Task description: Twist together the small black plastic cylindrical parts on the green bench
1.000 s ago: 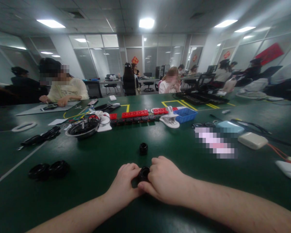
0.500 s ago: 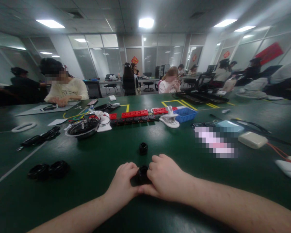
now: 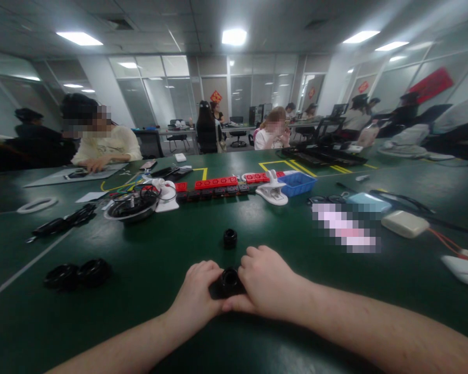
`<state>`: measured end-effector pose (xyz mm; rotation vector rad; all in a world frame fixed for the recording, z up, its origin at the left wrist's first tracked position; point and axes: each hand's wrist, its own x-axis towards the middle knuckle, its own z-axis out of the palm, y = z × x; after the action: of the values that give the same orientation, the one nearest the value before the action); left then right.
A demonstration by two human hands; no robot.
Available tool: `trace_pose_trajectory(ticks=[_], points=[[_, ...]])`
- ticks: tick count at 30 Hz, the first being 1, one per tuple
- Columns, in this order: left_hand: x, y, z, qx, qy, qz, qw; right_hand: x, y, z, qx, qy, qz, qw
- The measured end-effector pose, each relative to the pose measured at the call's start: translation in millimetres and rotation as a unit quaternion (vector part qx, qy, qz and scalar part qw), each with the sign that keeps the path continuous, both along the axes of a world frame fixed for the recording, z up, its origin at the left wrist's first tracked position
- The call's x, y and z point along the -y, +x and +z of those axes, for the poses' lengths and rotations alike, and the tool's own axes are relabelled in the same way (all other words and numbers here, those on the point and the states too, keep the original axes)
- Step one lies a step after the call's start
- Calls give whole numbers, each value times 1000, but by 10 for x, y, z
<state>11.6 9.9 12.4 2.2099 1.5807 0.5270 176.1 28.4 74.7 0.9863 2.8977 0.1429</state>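
Low in the head view, a black hollow round part (image 3: 230,277) with its opening facing up is between my two hands. My left hand (image 3: 200,286) is closed on its left side, thumb and fingers against it. From the right, my right hand (image 3: 265,283) grips the same part with bent fingers, its thumb tip close to the left thumb. Just beyond them a smaller black ring-like part (image 3: 230,238) stands alone on the green table (image 3: 171,249). Further left lie two larger black rounded pieces, a left one (image 3: 61,276) and a right one (image 3: 94,272), side by side.
Across the table stand a metal bowl (image 3: 130,208) of dark parts, a row of red blocks (image 3: 216,183), a white clip stand (image 3: 273,191) and a blue bin (image 3: 298,184). A beige box (image 3: 405,224) is at right. A person (image 3: 107,143) works opposite, at left.
My hands have shifted only slightly around the black part, and more of it shows between them. The view has drifted a little; the other table items stay put.
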Motion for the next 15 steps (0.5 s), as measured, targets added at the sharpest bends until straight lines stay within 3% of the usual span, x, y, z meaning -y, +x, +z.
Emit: trace_pose_trajectory(ticks=[15], points=[[9,-6,-37,-8,1,-57,998,-45,-4,-44,-18,-38,-8,999]])
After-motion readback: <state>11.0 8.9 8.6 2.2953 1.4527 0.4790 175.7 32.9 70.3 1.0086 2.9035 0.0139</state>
